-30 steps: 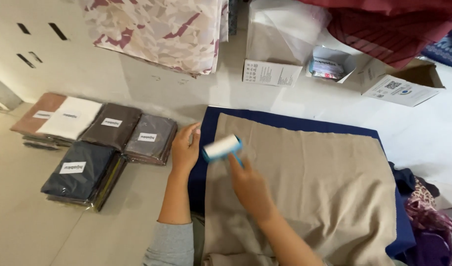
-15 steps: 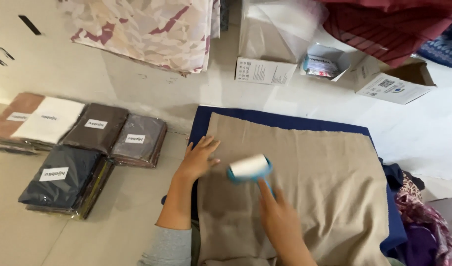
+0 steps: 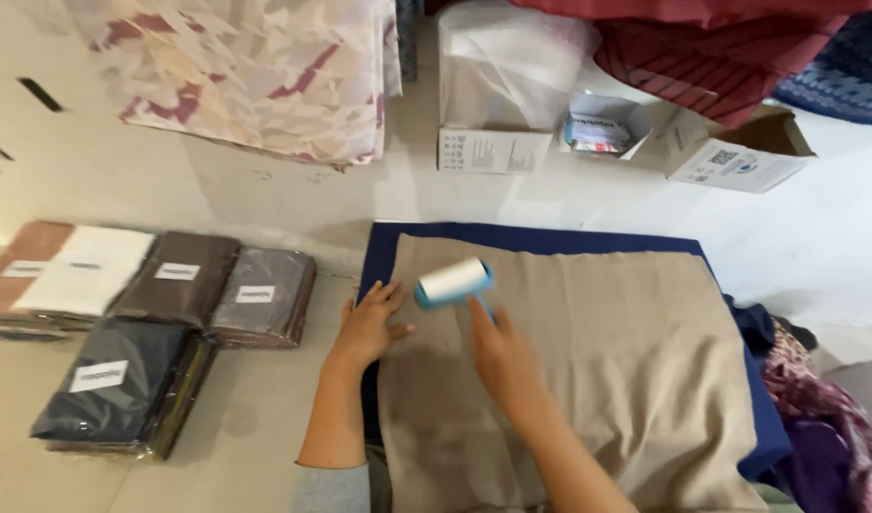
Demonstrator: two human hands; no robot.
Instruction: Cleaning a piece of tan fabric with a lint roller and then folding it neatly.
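Note:
A beige cloth lies spread flat over a dark blue cloth on the floor. My right hand grips the blue handle of a lint roller, whose white roll rests on the beige cloth near its upper left corner. My left hand lies flat, fingers spread, on the left edge of the two cloths, just left of the roller.
Several wrapped folded fabric packs with white labels sit in a stack group at the left. A patterned pink-and-cream cloth hangs at the back. Cardboard boxes and a white bag stand behind. Dark and purple fabrics pile at the right.
The roller moved right and down across the cloth, then back up toward the upper left corner. My left hand stayed pressed on the cloth's left edge.

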